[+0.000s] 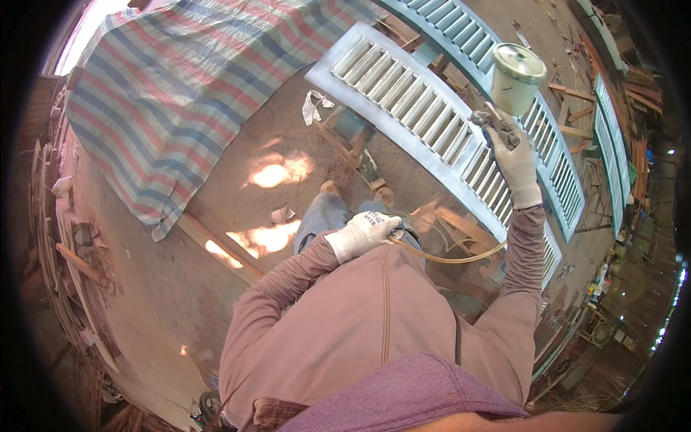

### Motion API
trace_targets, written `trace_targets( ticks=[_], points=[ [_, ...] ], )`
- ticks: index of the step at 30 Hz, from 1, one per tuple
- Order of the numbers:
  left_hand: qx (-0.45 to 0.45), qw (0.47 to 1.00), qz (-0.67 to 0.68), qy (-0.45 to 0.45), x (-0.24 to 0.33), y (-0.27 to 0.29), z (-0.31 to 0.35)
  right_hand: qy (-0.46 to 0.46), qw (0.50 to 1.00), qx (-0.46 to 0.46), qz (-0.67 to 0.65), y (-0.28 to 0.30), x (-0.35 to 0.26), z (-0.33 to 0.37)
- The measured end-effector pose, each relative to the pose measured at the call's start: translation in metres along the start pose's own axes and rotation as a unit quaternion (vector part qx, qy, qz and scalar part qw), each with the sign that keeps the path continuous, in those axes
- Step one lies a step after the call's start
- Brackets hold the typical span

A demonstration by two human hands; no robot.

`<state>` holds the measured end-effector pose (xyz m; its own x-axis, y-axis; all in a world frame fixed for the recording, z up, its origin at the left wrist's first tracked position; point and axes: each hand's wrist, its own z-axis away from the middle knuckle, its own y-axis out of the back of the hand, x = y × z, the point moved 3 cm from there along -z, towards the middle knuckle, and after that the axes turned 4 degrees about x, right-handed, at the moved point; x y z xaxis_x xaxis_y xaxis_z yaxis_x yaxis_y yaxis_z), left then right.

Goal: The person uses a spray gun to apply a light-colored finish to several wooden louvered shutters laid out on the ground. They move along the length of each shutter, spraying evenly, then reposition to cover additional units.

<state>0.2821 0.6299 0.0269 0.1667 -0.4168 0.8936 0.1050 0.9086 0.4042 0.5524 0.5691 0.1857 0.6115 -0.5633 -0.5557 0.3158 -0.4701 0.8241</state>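
Observation:
My right hand [518, 169], in a pale work glove, is closed around a spray gun [498, 124] with a whitish, lidded paint cup [515, 79] on top. The gun is held over a long louvred shutter [421, 101], whose frame is pale blue-white and whose slats look whiter at the far left end. My gloved left hand [366, 234] is closed at my waist on a yellowish air hose [461, 261]. From there the hose loops right toward my right forearm. Whether spray is leaving the nozzle cannot be seen.
Blue louvred shutters [464, 34] lie beyond the nearest one, with another [610, 155] farther right. Wooden supports [345, 147] stand underneath, a white rag [314, 108] near them. A striped tarp [180, 101] covers something at the left. Timber [639, 97] is stacked at the far right.

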Motion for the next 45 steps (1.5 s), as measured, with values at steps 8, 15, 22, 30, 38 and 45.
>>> trace_targets(
  ticks=[8, 15, 22, 30, 38, 45],
  points=[
    [0.047, 0.999, 0.005, 0.001, -0.016, 0.011, 0.006, -0.178, 0.924, 0.001, -0.338, -0.019, 0.039, 0.045],
    [0.095, 0.992, 0.042, -0.070, -0.025, 0.011, -0.002, -0.261, 0.882, -0.007, -0.391, -0.040, 0.039, 0.142],
    [0.024, 0.992, 0.008, -0.127, -0.029, -0.017, -0.018, -0.306, 0.877, -0.021, -0.369, -0.038, 0.025, 0.205],
    [-0.016, 0.988, -0.026, -0.150, -0.012, -0.054, -0.039, -0.271, 0.913, -0.042, -0.301, -0.037, 0.039, 0.230],
    [0.049, 0.995, -0.040, -0.079, -0.002, -0.051, -0.015, -0.100, 0.952, -0.073, -0.281, -0.042, 0.034, 0.180],
    [0.124, 0.992, -0.016, 0.007, -0.023, 0.006, 0.008, -0.091, 0.941, -0.049, -0.321, -0.046, -0.007, 0.096]
  ],
)
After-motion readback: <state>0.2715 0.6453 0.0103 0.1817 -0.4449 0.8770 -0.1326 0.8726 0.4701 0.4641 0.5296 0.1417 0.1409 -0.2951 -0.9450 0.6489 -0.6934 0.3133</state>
